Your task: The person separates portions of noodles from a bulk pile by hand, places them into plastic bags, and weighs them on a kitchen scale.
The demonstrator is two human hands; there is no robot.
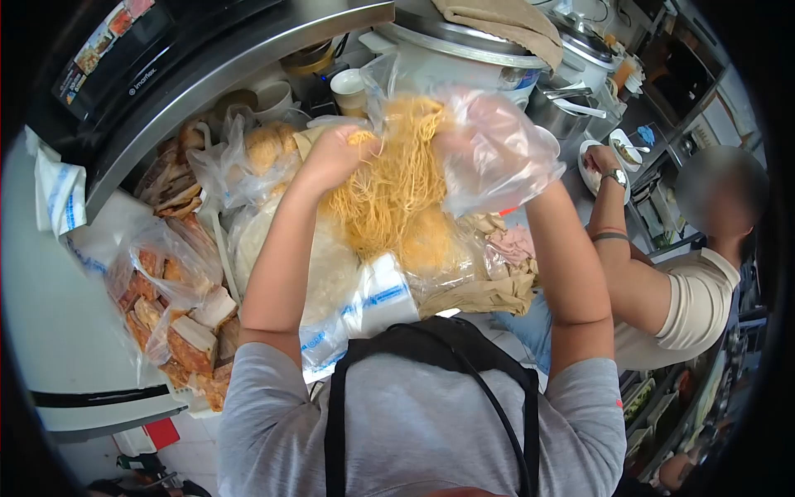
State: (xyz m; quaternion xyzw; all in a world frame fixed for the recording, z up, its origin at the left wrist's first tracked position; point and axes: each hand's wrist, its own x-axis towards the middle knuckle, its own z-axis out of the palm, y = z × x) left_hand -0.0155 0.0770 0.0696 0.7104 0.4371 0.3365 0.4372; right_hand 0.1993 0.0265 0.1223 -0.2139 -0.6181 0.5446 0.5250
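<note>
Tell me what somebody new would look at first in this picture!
Probably the big tangle of yellow noodle-like strands in the middle, between the person's left hand and right hand. Next might come the shiny, see-through plastic bag covering that right hand. Then there are the brown, meaty-looking chunks heaped at the picture's left, some under clear plastic.

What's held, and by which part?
Left hand: yellow noodles, by strands at the raised bunch's upper left. Right hand: blurred by a clear plastic bag; hold can't be told.
</note>
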